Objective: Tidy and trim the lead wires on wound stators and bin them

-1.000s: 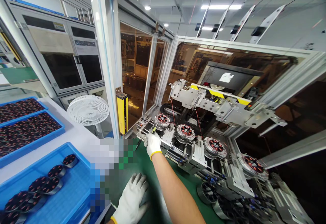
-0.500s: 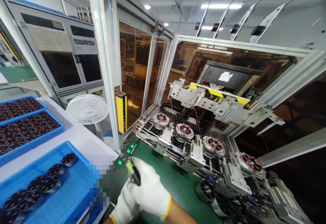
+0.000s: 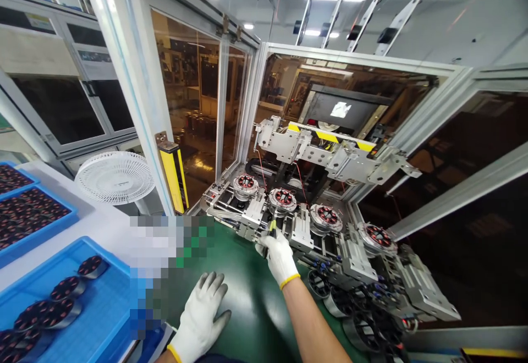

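**Right hand (image 3: 279,253) curled around tool (image 3: 273,224), left hand (image 3: 200,316) spread**

The tool is gripped in the closed fingers of the white-gloved right hand, its yellow-green end pointed away from the body and its dark handle partly covered. That end is held just in front of the second stator (image 3: 282,198) from the left; whether contact is made cannot be told. The left hand, also gloved, is held palm down with fingers extended and thumb apart, and nothing is gripped by it. Whether it is rested on the green counter (image 3: 243,278) or held just above it cannot be told.

Four stators, the second included, are carried in a slanting row on the machine (image 3: 302,234). A yellow-marked plate (image 3: 309,155) is mounted above them, and a thin red wire (image 3: 300,177) is strung down beside the second. Dark-spoked rings (image 3: 333,308) are clustered in front of the machine, to the right.

On the left, a blue tray (image 3: 99,302) is set on a white counter (image 3: 101,221), with several dark discs (image 3: 61,312) lined up inside. Behind it, another tray (image 3: 41,240) is filled with similar pieces. A white fan (image 3: 115,177) is placed near a yellow post (image 3: 170,177).
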